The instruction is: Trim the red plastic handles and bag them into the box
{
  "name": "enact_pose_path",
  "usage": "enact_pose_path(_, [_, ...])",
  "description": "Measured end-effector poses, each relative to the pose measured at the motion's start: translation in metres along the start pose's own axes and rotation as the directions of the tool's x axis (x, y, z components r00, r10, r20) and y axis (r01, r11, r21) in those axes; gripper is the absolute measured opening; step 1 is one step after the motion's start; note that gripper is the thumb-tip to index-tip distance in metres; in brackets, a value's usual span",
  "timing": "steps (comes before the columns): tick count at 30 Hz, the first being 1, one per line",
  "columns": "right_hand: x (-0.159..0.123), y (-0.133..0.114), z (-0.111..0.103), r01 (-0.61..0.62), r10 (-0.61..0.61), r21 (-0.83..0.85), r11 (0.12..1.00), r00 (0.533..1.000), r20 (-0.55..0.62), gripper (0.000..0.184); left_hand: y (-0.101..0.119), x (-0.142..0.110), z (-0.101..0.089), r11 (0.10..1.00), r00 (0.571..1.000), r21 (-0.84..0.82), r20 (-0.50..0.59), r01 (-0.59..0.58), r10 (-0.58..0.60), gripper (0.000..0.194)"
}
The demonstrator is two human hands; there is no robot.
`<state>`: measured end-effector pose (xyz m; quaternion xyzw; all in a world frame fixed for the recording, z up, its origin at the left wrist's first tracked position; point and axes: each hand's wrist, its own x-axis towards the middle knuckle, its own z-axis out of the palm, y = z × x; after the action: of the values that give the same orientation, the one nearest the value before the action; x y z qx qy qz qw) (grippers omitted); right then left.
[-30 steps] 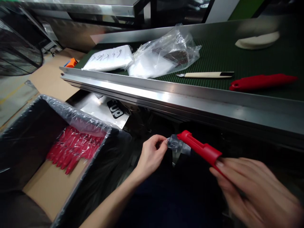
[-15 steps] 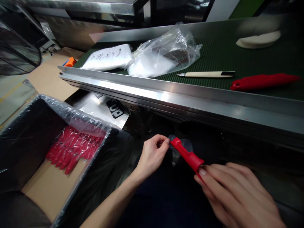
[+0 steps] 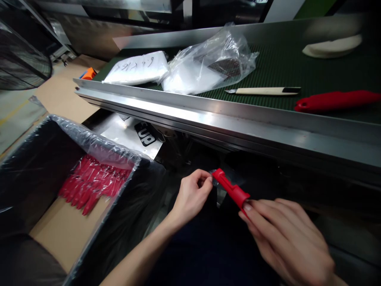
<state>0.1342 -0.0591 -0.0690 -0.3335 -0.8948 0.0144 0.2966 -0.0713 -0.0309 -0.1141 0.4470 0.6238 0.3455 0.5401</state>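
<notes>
My right hand [image 3: 285, 238] grips the lower end of a red plastic part [image 3: 230, 187], long and hollowed along one side. The part slants up to the left toward my left hand [image 3: 193, 192]. With thumb and forefinger, that hand pinches the edge of a small clear plastic bag [image 3: 237, 177]. The bag lies around and behind the part's upper end; how far the part sits inside it, I cannot tell. Another red plastic part [image 3: 336, 101] rests on the green belt, beside a craft knife [image 3: 264, 91] with a pale handle.
A metal rail [image 3: 208, 113] edges the green conveyor belt [image 3: 279, 71]. On it lie a white packet [image 3: 138, 69], an open clear bag [image 3: 208, 65] and a cream curved piece [image 3: 333, 47]. At lower left, a lined box [image 3: 138, 165] holds several bagged red parts [image 3: 95, 182].
The red part's far end has risen slightly and its near end has moved a little up and left with my right hand. My left hand keeps its pinch. The view has shifted slightly.
</notes>
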Motion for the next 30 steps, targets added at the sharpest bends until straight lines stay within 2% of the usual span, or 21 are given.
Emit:
enact_pose_path(4, [-0.006,0.001,0.012,-0.001,-0.002,0.066,0.998,0.999,0.051,0.036,-0.015,0.003,0.0,0.999,0.999,-0.022,-0.02,-0.033,0.033,0.02])
enact_pose_path(9, [-0.016,0.012,0.048,0.006,-0.031,0.161,0.987,0.987,0.156,0.03,-0.053,0.013,-0.008,0.998,0.997,0.025,-0.048,-0.06,0.061,0.02])
enact_pose_path(13, [-0.024,0.014,0.073,0.039,-0.075,0.158,0.987,0.971,0.229,0.032,-0.077,0.016,-0.018,0.993,0.996,0.099,-0.057,-0.065,0.071,0.021])
enact_pose_path(15, [-0.025,0.011,0.078,0.054,-0.088,0.14,0.989,0.965,0.246,0.036,-0.078,0.013,-0.021,0.986,0.992,0.139,-0.071,-0.089,0.1,0.021])
enact_pose_path(19, [-0.021,0.004,0.077,0.029,-0.058,0.115,0.993,0.965,0.256,0.037,-0.065,0.001,-0.023,0.959,0.975,0.212,-0.078,-0.189,0.209,0.019])
enact_pose_path(22, [-0.017,-0.004,0.079,-0.071,0.039,0.144,0.987,0.976,0.213,0.031,-0.059,-0.006,-0.022,0.943,0.956,0.23,-0.111,-0.24,0.271,0.019])
enact_pose_path(25, [-0.017,-0.016,0.087,-0.257,0.236,0.214,0.943,0.965,0.116,0.022,-0.062,-0.013,-0.015,0.941,0.939,0.224,-0.177,-0.255,0.296,0.017])
enact_pose_path(27, [-0.018,-0.026,0.093,-0.423,0.431,0.274,0.864,0.902,0.036,0.016,-0.066,-0.017,-0.008,0.946,0.934,0.213,-0.209,-0.244,0.288,0.017])
enact_pose_path(30, [-0.019,-0.041,0.101,-0.618,0.672,0.388,0.684,0.74,-0.008,0.015,-0.07,-0.023,0.006,0.962,0.941,0.188,-0.239,-0.199,0.241,0.017])
